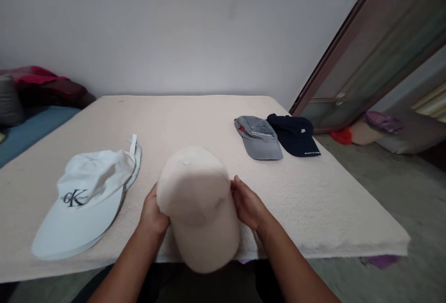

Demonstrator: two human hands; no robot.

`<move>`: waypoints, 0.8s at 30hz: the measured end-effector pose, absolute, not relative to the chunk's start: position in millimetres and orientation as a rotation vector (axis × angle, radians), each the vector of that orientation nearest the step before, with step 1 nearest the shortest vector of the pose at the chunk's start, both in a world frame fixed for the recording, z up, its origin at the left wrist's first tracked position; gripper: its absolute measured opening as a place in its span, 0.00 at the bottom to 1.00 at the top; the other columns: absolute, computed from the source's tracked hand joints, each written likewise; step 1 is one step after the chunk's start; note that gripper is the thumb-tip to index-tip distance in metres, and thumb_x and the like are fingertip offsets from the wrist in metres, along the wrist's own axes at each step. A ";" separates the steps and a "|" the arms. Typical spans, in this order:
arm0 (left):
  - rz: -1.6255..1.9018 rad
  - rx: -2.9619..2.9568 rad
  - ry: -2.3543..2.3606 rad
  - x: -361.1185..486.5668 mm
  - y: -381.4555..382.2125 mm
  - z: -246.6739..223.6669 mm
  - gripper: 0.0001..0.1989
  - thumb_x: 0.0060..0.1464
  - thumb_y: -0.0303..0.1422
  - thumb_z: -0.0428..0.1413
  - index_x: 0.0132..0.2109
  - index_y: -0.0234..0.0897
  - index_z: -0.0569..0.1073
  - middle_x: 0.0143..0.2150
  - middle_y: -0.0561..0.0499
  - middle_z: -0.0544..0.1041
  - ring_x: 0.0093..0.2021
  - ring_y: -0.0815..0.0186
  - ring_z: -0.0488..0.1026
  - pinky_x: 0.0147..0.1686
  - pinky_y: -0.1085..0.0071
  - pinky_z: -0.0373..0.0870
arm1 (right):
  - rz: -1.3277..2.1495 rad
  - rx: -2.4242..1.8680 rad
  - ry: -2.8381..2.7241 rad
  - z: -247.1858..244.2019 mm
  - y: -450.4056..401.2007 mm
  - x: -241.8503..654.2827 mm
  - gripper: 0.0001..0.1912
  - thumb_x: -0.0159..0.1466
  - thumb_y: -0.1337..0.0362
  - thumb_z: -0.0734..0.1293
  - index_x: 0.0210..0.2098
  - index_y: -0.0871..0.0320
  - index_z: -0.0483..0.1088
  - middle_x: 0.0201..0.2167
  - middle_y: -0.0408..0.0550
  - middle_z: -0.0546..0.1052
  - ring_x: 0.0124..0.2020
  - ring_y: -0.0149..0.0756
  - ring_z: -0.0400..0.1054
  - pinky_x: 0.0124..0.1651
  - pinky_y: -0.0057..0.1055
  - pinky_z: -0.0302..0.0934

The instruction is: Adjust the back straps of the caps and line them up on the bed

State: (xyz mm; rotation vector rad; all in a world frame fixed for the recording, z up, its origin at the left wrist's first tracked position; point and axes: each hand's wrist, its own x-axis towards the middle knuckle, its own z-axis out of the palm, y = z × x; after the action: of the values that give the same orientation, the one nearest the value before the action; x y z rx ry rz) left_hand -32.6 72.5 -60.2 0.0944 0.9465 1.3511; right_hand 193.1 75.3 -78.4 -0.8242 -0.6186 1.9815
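Observation:
A cream cap is held at the table's front edge, its brim toward me. My left hand grips its left side, the fingertips hidden behind the cap. On the right side, my right hand holds the cap, fingers partly behind it. Left of it lie white caps, stacked, the top one bearing dark "CK" letters, with a strap sticking up at the back. A grey cap and a navy cap lie side by side at the back right, touching, brims toward me.
The table has a cream cloth and meets a white wall. At the far left are a blue surface and dark red fabric. Right of the table, a pillow and red and purple items lie near a door frame.

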 end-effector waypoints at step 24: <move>1.332 -0.002 0.852 -30.7 75.5 -75.5 0.10 0.57 0.31 0.50 0.33 0.30 0.73 0.32 0.43 0.76 0.33 0.64 0.76 0.33 0.69 0.75 | 1.520 -0.818 -0.347 -88.4 155.7 174.1 0.18 0.49 0.67 0.74 0.24 0.56 0.58 0.18 0.35 0.68 0.19 0.23 0.64 0.23 0.21 0.59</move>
State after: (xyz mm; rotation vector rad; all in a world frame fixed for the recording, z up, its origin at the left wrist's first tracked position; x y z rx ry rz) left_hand -30.7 75.5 -75.5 -0.0024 0.8523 1.3323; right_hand 174.1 155.7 -88.4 -0.8182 -0.3471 1.5203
